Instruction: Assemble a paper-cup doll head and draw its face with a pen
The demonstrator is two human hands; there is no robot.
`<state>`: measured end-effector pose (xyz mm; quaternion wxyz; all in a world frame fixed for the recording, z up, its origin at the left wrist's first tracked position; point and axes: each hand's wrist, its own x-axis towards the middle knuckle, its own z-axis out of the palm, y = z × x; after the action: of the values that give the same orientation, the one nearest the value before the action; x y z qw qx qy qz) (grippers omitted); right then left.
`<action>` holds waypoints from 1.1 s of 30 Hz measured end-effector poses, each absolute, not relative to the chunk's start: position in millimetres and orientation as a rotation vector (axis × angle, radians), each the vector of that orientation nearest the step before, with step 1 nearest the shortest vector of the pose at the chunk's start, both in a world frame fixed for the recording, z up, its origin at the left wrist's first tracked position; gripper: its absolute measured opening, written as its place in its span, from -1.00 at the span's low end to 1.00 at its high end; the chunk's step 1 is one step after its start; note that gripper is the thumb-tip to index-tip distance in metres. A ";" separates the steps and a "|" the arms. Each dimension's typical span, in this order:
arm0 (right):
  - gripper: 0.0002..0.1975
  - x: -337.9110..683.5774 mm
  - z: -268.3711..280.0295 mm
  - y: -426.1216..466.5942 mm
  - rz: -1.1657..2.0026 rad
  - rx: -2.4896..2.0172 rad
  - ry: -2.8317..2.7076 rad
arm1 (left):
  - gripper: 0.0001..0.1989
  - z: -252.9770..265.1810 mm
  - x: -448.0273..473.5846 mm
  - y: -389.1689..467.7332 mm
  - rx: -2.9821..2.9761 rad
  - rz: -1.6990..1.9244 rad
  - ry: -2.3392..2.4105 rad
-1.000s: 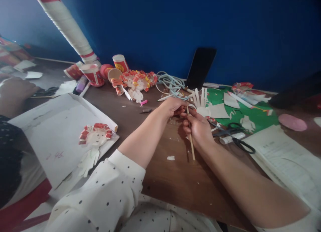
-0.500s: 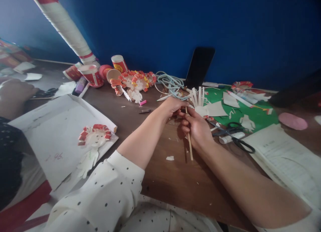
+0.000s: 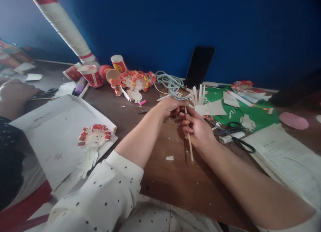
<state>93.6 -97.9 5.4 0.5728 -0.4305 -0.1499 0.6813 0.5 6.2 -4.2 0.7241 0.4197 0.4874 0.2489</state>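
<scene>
A thin wooden stick [image 3: 190, 146] slants down toward me over the brown table. My right hand [image 3: 199, 128] is closed around its upper part, thumb and fingers pinching it. At the stick's top end my left hand [image 3: 173, 106] is closed in a pinch, its fingertips meeting those of my right hand. What lies between the left fingertips is hidden. Just behind my right hand is a white paper cutout with upright strips [image 3: 200, 97]; I cannot tell whether a finger touches it. Black-handled scissors [image 3: 239, 140] and a white tube [image 3: 232, 137] lie right of my right hand.
A green sheet [image 3: 219, 93] with paper scraps lies behind. A phone [image 3: 200, 66] leans on the blue wall beside a coiled cable [image 3: 170, 83]. Left are paper cups [image 3: 91, 76], finished paper figures [image 3: 136, 83], a white envelope [image 3: 55, 131] and another person's hand [image 3: 18, 91].
Both hands stay together at the stick's top end, shifting only very slightly. The stick keeps nearly the same slant.
</scene>
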 end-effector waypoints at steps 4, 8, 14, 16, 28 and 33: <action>-0.67 94.5 4.6 -97.7 1.606 -1.015 -0.335 | -0.73 -0.3 -3.2 6.5 0.873 0.563 1.064; -0.67 95.1 3.7 -97.8 1.592 -1.027 -0.341 | -0.77 4.9 -7.6 7.2 0.843 0.483 1.041; -0.66 94.8 3.5 -97.6 1.585 -1.012 -0.381 | -0.82 12.1 -9.4 3.0 0.871 0.446 1.058; -0.66 94.6 2.7 -97.6 1.582 -1.013 -0.377 | -0.83 12.7 -8.5 2.2 0.869 0.428 1.063; -0.79 94.4 0.4 -96.6 1.623 -1.013 -0.276 | -0.80 8.0 -2.6 2.3 0.839 0.508 1.085; -0.79 93.9 1.2 -96.6 1.622 -1.008 -0.268 | -0.82 7.7 -2.4 0.7 0.859 0.540 1.069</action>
<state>93.9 -96.6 1.2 0.5701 -0.4294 -0.1140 0.6911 -2.4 0.7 7.7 0.7406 0.3916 0.4872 0.2464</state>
